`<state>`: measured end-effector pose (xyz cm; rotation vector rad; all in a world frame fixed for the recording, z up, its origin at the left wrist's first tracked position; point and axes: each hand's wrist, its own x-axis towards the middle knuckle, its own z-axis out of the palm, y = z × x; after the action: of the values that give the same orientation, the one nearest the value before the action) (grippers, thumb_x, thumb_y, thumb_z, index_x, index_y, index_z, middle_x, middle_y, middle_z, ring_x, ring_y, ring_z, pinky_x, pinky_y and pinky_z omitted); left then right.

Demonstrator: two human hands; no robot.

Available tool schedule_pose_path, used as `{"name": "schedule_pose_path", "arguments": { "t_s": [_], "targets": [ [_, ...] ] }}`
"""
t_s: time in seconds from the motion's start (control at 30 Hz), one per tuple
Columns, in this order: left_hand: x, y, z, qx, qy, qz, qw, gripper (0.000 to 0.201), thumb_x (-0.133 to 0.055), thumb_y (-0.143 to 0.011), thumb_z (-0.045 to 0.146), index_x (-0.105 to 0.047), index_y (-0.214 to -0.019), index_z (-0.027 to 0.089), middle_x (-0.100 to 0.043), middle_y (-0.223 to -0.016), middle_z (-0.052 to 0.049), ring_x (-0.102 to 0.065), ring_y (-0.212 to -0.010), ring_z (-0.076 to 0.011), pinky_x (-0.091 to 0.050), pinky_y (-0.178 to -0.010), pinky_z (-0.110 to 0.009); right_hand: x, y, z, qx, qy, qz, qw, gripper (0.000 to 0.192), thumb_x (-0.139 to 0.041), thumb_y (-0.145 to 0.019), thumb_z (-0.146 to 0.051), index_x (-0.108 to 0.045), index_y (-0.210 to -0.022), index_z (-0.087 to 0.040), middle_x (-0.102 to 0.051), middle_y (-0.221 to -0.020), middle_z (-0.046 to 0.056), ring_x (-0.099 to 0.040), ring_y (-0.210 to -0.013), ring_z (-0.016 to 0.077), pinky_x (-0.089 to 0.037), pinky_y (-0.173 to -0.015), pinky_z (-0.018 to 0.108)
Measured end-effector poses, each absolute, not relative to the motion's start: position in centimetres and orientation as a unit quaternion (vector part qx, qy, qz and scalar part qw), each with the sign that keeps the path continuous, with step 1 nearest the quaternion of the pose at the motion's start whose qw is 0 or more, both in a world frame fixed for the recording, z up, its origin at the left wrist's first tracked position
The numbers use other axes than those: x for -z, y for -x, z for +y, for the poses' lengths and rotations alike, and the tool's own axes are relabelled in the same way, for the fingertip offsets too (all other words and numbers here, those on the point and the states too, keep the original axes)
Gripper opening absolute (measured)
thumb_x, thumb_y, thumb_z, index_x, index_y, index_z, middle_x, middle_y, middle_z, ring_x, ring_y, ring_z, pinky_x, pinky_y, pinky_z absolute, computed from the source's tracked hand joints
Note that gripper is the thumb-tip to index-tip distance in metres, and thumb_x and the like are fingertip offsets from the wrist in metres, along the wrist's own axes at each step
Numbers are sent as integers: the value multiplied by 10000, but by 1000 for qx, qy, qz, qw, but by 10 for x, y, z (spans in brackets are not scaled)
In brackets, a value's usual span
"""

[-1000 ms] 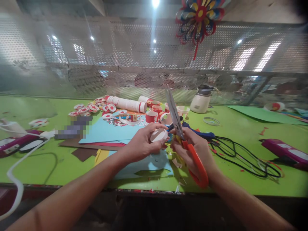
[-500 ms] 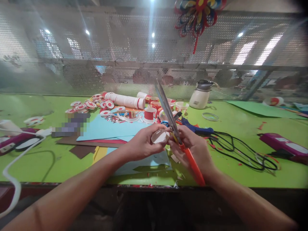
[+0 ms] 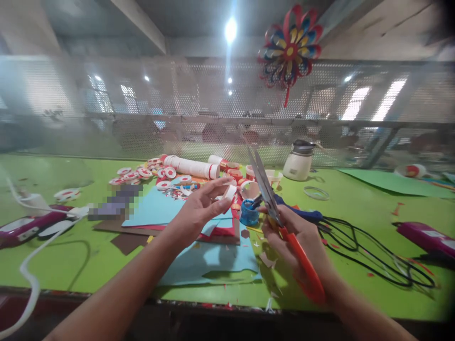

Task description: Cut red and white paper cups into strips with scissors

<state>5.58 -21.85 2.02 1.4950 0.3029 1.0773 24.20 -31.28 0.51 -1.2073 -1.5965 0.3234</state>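
My left hand (image 3: 202, 208) reaches over the sheets with its thumb and fingers curved around a small white paper cup piece (image 3: 230, 192). My right hand (image 3: 295, 237) is wrapped round a pair of scissors (image 3: 263, 182) with orange handles. The blades point up and away from me, slightly apart, with nothing between them. Behind the hands stand cut red-and-white paper cups (image 3: 250, 188) and a blue tape roll (image 3: 249, 212). Light blue paper sheets (image 3: 152, 208) lie beneath and left of my left hand.
Red-and-white discs (image 3: 131, 175) and a stack of white cups (image 3: 192, 166) lie at the back. A white jug (image 3: 298, 161) stands back right. A blue-handled tool (image 3: 302, 214) trails black cable (image 3: 355, 246). Purple power strips (image 3: 423, 237) sit at both sides. A paper flower (image 3: 289, 49) hangs above.
My hands have moved apart: the left, with the cup piece, is left of the scissors, which have shifted slightly right. The camera view has tilted up.
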Motion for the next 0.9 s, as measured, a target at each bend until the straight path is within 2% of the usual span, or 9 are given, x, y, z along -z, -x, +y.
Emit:
{"name": "schedule_pose_path", "arguments": {
  "t_s": [0.13, 0.33, 0.47, 0.63, 0.77, 0.9],
  "targets": [
    [-22, -53, -213, -516, -606, 130, 592, 456, -702, -730, 242, -582, -1170, 237, -599, -1224, -91, -525, -1144, -242, -398, -953, -368, -4, -245, -313, -115, 503, -697, 498, 263, -554, -806, -234, -560, -1062, -176, -582, -722, -11, -561, -583, 128, -448, -510, 216],
    [-27, -53, -215, -543, -574, 141, 596, 481, -753, -654, 157, -629, -1111, 242, -626, -1183, -58, -548, -1094, -198, -413, -938, -335, -3, -239, -314, -89, 561, -729, 383, 289, -570, -823, -376, -620, -1019, -169, -611, -704, 12, -565, -613, 173, -469, -561, 275],
    [-31, -49, -217, -548, -552, 135, 614, 450, -745, -663, 164, -631, -1096, 210, -649, -1109, -75, -590, -966, -168, -455, -820, -280, -5, -239, -313, -83, 560, -732, 378, 296, -569, -820, -387, -622, -1010, -166, -585, -683, 6, -533, -597, 165, -444, -556, 275],
    [-34, -41, -215, -506, -509, 126, 685, 325, -605, -799, 333, -622, -1065, 146, -678, -896, -102, -613, -714, -160, -440, -593, -251, -10, -241, -317, -194, 510, -732, 408, 315, -520, -844, -431, -609, -994, -169, -509, -668, -14, -451, -572, 129, -384, -516, 240],
    [-34, -40, -213, -459, -468, 122, 746, 340, -541, -818, 393, -651, -968, 108, -675, -850, -127, -600, -677, -169, -398, -507, -231, -14, -241, -324, -342, 402, -734, 427, 412, -483, -826, -556, -615, -907, -174, -410, -625, -34, -346, -513, 99, -315, -448, 213],
    [-36, -39, -216, -440, -461, 136, 759, 331, -540, -810, 384, -663, -934, 103, -669, -859, -126, -584, -656, -156, -377, -476, -218, -21, -245, -331, -394, 399, -725, 398, 424, -467, -837, -584, -631, -990, -225, -455, -601, -26, -400, -523, 123, -338, -479, 228]
  ]
}}
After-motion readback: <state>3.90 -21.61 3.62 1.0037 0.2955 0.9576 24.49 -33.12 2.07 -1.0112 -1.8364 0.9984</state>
